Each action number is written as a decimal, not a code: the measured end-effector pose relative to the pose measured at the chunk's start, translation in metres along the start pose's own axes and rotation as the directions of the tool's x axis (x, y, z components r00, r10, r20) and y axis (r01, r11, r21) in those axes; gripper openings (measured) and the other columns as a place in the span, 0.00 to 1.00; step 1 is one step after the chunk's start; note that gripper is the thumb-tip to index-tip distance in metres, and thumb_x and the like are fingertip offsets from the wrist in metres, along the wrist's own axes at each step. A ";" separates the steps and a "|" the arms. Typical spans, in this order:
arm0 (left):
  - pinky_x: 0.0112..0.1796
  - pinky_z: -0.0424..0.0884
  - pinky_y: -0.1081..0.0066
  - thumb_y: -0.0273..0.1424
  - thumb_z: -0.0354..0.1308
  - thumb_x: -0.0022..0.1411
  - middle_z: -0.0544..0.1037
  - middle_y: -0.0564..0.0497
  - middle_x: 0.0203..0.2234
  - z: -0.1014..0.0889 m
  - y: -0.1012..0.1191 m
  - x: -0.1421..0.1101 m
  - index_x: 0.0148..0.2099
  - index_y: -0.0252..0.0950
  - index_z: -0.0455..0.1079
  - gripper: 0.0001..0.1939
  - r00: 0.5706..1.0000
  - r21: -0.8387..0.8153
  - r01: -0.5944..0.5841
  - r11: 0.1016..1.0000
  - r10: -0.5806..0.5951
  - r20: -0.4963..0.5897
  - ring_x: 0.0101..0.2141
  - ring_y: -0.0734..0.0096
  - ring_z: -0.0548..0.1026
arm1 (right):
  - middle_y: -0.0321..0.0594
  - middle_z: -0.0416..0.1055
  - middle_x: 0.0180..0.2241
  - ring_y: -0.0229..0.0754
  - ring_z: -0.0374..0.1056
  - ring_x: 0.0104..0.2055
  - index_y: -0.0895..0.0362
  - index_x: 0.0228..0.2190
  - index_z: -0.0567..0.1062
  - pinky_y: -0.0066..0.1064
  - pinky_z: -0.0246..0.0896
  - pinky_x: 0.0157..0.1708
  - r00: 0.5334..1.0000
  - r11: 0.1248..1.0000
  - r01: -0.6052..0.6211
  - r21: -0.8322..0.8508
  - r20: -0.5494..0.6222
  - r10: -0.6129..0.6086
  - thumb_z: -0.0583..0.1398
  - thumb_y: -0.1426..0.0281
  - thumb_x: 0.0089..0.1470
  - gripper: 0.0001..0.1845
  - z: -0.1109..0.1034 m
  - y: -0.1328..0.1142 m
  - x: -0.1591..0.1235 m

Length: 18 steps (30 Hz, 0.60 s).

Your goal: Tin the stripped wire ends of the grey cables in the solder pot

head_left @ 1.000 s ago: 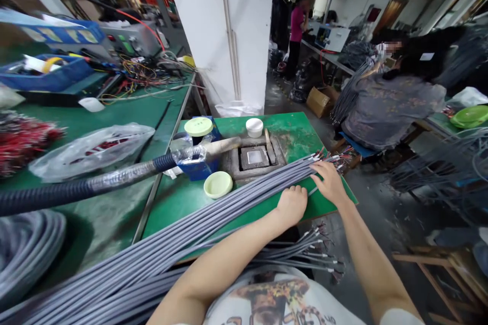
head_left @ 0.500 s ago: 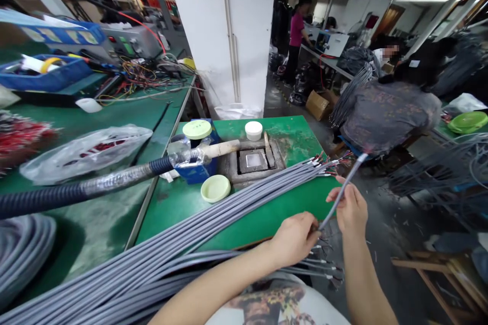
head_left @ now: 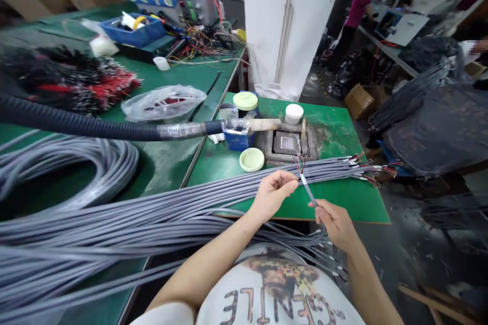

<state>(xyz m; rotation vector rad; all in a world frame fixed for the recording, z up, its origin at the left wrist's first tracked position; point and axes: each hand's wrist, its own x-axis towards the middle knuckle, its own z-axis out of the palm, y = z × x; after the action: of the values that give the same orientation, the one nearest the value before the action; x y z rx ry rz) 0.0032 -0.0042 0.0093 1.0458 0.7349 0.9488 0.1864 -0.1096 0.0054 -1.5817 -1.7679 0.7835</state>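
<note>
My right hand [head_left: 332, 221] is closed around a grey cable [head_left: 309, 194], just below its stripped end. That end points up, with a white band and several thin coloured wires fanned out. To its left, my left hand [head_left: 273, 195] has its fingers and thumb apart, the tips close beside the white band; I cannot tell whether they touch it. Behind both hands, a bundle of grey cables [head_left: 229, 189] lies across the green table [head_left: 343, 198], its stripped ends at the right. More grey cables [head_left: 320, 238] hang below the table's front edge.
Beyond the bundle stands a square solder pot [head_left: 288, 143], with a brush-like tool [head_left: 304, 137] on its rim. A ribbed hose [head_left: 145, 131] ends beside it. Near it are a pale green dish [head_left: 252, 159] and a white tub [head_left: 294, 113]. Coiled cable [head_left: 114, 162] lies left.
My view has swung left. My right hand has moved to the cable's lower part, and its stripped end now stands over the table. My left hand has let go and moved up beside the tip.
</note>
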 end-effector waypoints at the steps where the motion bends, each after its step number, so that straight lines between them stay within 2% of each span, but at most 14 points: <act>1: 0.26 0.62 0.76 0.35 0.64 0.53 0.70 0.55 0.21 0.000 0.002 0.001 0.33 0.33 0.71 0.11 0.999 0.002 -0.036 0.999 0.036 -0.021 0.22 0.79 0.65 | 0.34 0.66 0.23 0.35 0.63 0.26 0.58 0.42 0.72 0.26 0.57 0.31 1.000 1.000 -0.005 -0.003 0.015 0.005 0.48 0.68 0.63 0.15 0.001 0.000 0.001; 5: 0.28 0.62 0.76 0.34 0.63 0.55 0.69 0.54 0.23 0.001 0.005 0.002 0.32 0.34 0.70 0.08 0.972 0.098 -0.211 0.973 0.219 -0.084 0.24 0.78 0.64 | 0.33 0.66 0.23 0.34 0.63 0.26 0.58 0.42 0.72 0.26 0.57 0.31 0.999 1.000 -0.019 -0.010 0.040 0.019 0.49 0.67 0.63 0.15 0.003 0.000 0.004; 9: 0.29 0.64 0.75 0.33 0.62 0.56 0.69 0.53 0.26 0.001 0.007 0.006 0.36 0.34 0.71 0.08 0.949 0.227 -0.278 0.933 0.303 -0.083 0.26 0.77 0.66 | 0.34 0.67 0.23 0.35 0.64 0.26 0.58 0.42 0.73 0.27 0.58 0.31 0.999 1.000 -0.015 -0.021 0.034 0.016 0.49 0.67 0.62 0.15 0.006 -0.001 0.005; 12: 0.30 0.65 0.75 0.32 0.62 0.54 0.70 0.54 0.25 0.002 0.009 0.010 0.36 0.34 0.70 0.09 0.956 0.243 -0.254 0.936 0.282 -0.084 0.27 0.76 0.68 | 0.35 0.69 0.23 0.35 0.65 0.26 0.58 0.42 0.73 0.27 0.59 0.32 0.999 1.000 -0.001 -0.031 0.033 0.002 0.50 0.67 0.62 0.14 0.006 -0.003 0.005; 15: 0.29 0.65 0.76 0.31 0.62 0.53 0.70 0.54 0.25 0.005 0.007 0.012 0.35 0.34 0.68 0.08 0.974 0.156 -0.197 0.968 0.211 -0.081 0.26 0.77 0.68 | 0.35 0.70 0.23 0.35 0.65 0.26 0.57 0.40 0.73 0.27 0.59 0.30 0.998 1.000 -0.005 -0.001 0.065 0.005 0.51 0.66 0.61 0.13 0.005 -0.008 0.008; 18: 0.27 0.64 0.77 0.29 0.62 0.52 0.69 0.56 0.23 0.011 0.005 0.011 0.33 0.34 0.66 0.08 0.988 0.066 -0.148 0.987 0.150 -0.033 0.24 0.79 0.66 | 0.34 0.70 0.23 0.35 0.66 0.25 0.57 0.42 0.73 0.26 0.60 0.29 0.995 0.995 -0.038 0.090 0.094 0.029 0.50 0.65 0.62 0.15 0.004 -0.015 0.015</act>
<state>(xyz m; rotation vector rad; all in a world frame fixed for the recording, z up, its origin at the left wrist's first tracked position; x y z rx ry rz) 0.0158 0.0027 0.0175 1.1536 0.7297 1.0816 0.1725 -0.0961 0.0154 -1.5405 -1.7483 0.9544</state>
